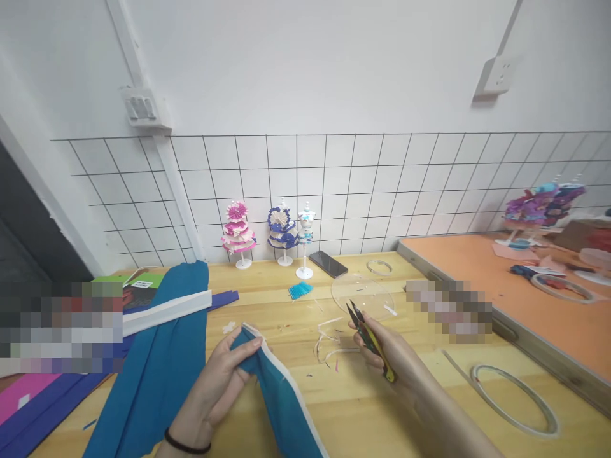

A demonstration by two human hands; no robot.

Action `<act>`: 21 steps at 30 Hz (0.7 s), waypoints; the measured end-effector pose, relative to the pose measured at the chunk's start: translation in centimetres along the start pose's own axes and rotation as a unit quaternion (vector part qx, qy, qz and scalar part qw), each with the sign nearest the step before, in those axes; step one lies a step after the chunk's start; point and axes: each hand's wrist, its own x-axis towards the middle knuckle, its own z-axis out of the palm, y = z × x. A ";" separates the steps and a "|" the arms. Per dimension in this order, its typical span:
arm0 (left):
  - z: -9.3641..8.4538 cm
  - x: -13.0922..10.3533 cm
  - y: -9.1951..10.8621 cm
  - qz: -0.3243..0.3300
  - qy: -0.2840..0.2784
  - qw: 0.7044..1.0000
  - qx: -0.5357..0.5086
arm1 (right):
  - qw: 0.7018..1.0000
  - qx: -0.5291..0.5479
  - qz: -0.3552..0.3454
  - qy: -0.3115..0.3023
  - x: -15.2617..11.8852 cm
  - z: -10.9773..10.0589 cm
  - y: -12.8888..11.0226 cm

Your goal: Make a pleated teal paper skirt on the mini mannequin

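My left hand (222,375), with a black band at the wrist, pinches the top end of a teal strip (281,401) between thumb and fingers. A narrow white band runs down the strip's right edge, and its lower end leaves the frame. Whether it is paper or cloth I cannot tell. My right hand (398,350) is closed round yellow-handled thread snips (368,336), their dark blades apart and pointing up and away, clear of the strip. Thin pale scraps (329,343) lie on the wooden table between the hands. Beyond them is a small pleated blue piece (300,291).
Small decorated dress forms (238,235) stand against the wall grid, beside a phone (328,263). A clear disc (363,296) lies ahead. Folded teal material (153,369) and a white strip (167,312) are left; a tape roll (515,401) and an orange raised board (477,267) right.
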 end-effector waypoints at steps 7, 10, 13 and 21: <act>-1.5 0.6 0.4 0.023 0.083 0.996 -0.030 | 0.997 -0.039 -0.039 0.052 1.0 -0.7 -0.2; -1.3 0.7 0.2 0.010 0.078 0.997 -0.021 | 0.996 -0.016 -0.061 0.063 0.8 -0.5 -0.2; -0.3 0.4 -0.4 -0.017 0.031 0.999 -0.002 | 0.995 -0.035 -0.084 0.031 0.0 0.8 0.5; 1.7 -0.4 -2.0 -0.037 -0.046 0.997 0.050 | 0.958 -0.227 -0.072 -0.160 -2.7 4.5 4.2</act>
